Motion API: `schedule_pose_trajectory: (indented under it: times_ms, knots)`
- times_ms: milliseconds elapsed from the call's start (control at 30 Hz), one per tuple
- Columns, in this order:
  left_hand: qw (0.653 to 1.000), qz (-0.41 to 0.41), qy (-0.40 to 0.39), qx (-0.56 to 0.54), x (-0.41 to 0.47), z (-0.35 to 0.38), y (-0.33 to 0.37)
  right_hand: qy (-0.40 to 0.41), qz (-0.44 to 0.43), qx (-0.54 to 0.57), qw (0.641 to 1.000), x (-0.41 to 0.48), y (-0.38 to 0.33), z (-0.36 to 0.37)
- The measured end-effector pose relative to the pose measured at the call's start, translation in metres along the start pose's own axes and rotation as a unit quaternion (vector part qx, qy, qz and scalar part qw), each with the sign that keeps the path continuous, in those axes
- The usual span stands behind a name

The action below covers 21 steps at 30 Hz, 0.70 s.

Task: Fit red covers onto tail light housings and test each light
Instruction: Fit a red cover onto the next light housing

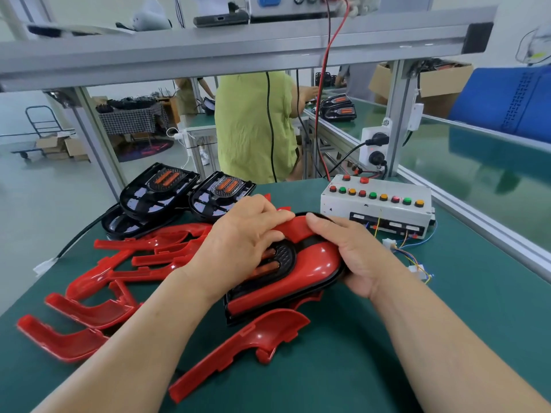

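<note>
While seating the red cover [316,263] on the black tail light housing [250,313], work from the grip as shown. Left hand [244,234]: laid over the top of the housing, fingers curled, fingertips pressing the cover's narrow upper arm down beside the orange reflector insert [268,267]. Right hand [354,257]: wrapped round the housing's right edge, thumb [316,219] pressed on that same arm, other fingers hidden underneath.

Apply pressure evenly along the arm, not at one spot; judged thin enough to flex or snap if forced. Check for a uniform black rim all round the cover before release.

Note the unsteady seat: housing resting at bench centre on the green mat [387,353], partly on top of loose red covers [89,311]. Shift onto bare mat if rocking hampers the fit.

Leave the uncovered housings [158,189] at rear left. Reach next for the wired connectors [417,268] and the push-button test box [375,204], just beyond the right hand.
</note>
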<state>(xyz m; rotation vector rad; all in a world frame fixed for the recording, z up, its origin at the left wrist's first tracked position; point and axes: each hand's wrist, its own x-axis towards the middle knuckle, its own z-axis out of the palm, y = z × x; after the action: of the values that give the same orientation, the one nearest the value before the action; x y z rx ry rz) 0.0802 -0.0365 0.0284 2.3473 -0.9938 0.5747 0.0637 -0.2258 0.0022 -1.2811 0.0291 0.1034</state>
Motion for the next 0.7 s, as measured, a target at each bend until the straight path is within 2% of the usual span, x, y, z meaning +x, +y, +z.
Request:
schedule_pose_trajectory:
  times_ms: [200, 400, 500, 700]
  knots:
    - [0.998, -0.036, 0.000, -0.056, -0.0014, -0.0013, -0.0029, 0.009, 0.005, 0.011, 1.000, 0.0003, 0.0001, 0.0003]
    - [0.997, -0.047, -0.018, -0.055, -0.0003, -0.0054, -0.0074, 0.027, 0.041, -0.002, 0.999, 0.0021, -0.0028, -0.0005]
    - [0.999, -0.031, -0.009, -0.044, -0.0009, -0.0018, -0.0051, 0.009, 0.023, -0.030, 0.999, -0.0008, -0.0023, 0.0007]
    - [0.998, -0.023, 0.007, -0.065, -0.0011, 0.0031, -0.0020, -0.013, -0.007, 0.004, 1.000, -0.0036, -0.0008, 0.0004]
